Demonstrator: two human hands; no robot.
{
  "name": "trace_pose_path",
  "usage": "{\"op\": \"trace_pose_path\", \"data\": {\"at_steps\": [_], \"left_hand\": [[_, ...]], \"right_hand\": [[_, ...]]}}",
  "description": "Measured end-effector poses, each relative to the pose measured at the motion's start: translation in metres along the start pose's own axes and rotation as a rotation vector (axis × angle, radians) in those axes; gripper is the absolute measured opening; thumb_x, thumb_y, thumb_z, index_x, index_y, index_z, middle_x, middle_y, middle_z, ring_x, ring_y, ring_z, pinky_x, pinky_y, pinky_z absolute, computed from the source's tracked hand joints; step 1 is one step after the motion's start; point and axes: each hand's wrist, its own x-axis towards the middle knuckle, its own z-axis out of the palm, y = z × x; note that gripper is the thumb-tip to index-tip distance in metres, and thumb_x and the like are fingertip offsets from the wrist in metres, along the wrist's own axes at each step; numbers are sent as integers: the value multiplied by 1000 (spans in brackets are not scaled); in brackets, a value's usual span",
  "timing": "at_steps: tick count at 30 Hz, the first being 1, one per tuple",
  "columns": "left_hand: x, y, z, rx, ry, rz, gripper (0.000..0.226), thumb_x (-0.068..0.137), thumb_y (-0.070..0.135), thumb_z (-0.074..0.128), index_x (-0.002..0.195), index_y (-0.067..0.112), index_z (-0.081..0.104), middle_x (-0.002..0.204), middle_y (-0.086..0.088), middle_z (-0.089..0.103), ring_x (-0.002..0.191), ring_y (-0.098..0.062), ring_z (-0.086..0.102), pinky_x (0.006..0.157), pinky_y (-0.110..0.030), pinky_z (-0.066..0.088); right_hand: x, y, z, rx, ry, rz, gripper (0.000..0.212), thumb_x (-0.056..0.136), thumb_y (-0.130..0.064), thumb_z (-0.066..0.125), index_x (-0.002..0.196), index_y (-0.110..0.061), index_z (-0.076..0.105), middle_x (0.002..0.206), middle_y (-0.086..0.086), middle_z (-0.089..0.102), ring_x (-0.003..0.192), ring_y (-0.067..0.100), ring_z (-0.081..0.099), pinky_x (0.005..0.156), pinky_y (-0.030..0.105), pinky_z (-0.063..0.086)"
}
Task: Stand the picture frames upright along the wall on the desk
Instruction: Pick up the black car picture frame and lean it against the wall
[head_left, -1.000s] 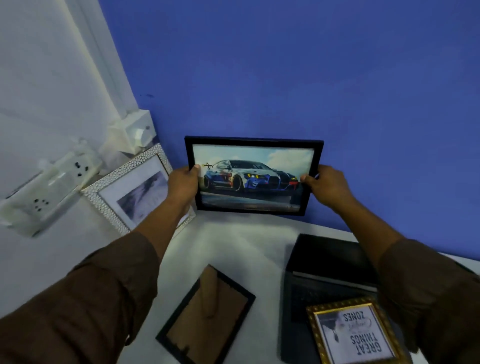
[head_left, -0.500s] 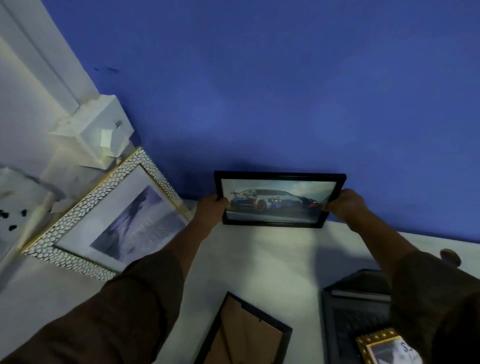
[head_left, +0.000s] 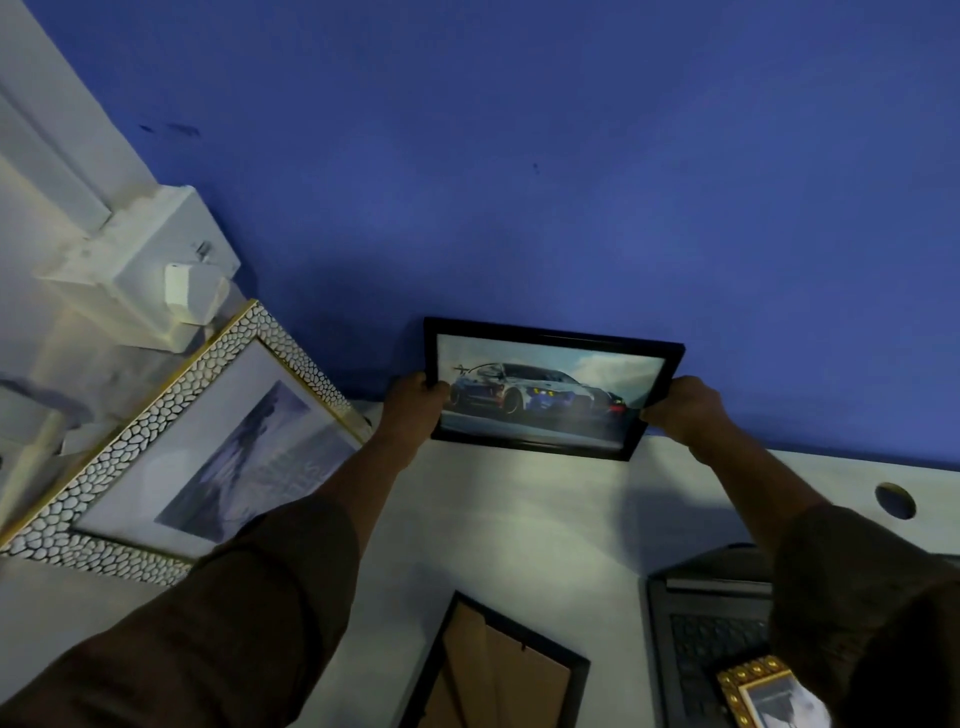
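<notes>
A black frame with a car picture (head_left: 550, 388) stands on its long edge at the back of the white desk (head_left: 519, 525), against the blue wall (head_left: 519, 182). My left hand (head_left: 410, 410) grips its left side and my right hand (head_left: 680, 408) grips its right side. A white pebbled frame with a gold rim (head_left: 171, 447) leans upright at the left wall. A black frame (head_left: 493, 670) lies face down near the front. A small gold ornate frame (head_left: 769, 696) rests on a laptop at the bottom right.
A dark laptop (head_left: 717, 618) lies at the right front. A white switch box (head_left: 145, 265) juts out in the corner above the pebbled frame. A round cable hole (head_left: 894, 500) is in the desk at the right.
Both hands carried the car frame down and back from mid-air until its lower edge met the desk at the blue wall. The view has moved closer.
</notes>
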Motion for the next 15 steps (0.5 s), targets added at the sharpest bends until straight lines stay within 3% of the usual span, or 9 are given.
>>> {"op": "trace_pose_path", "data": {"at_steps": [3, 9, 13, 15], "left_hand": [[3, 2, 1, -48, 14, -42, 15, 93, 18, 58, 94, 3, 63, 92, -15, 62, 77, -23, 55, 64, -32, 41], [-5, 4, 4, -82, 11, -59, 25, 92, 24, 58, 98, 1, 64, 98, -18, 66, 91, -34, 64, 77, -39, 50], [-17, 0, 6, -132, 47, -60, 27, 89, 24, 62, 98, -2, 62, 98, -17, 66, 90, -34, 63, 72, -36, 46], [-30, -2, 5, -157, 58, -50, 28, 90, 25, 64, 104, 0, 64, 102, -14, 66, 93, -30, 63, 78, -39, 49]], "right_hand": [[-2, -1, 1, -15, 12, -7, 42, 84, -4, 78, 123, 3, 66, 121, 22, 69, 106, 35, 64, 81, 31, 49], [-4, -1, -3, -3, 44, -20, 45, 81, -15, 83, 119, 3, 65, 121, 22, 68, 94, 28, 58, 76, 31, 45], [-14, -1, -7, 11, 97, -63, 61, 79, -21, 85, 130, -1, 58, 130, 20, 64, 118, 36, 60, 81, 32, 45], [-24, 0, -10, 48, 105, -79, 71, 79, -19, 85, 139, -2, 50, 136, 22, 59, 124, 38, 57, 86, 34, 46]]}}
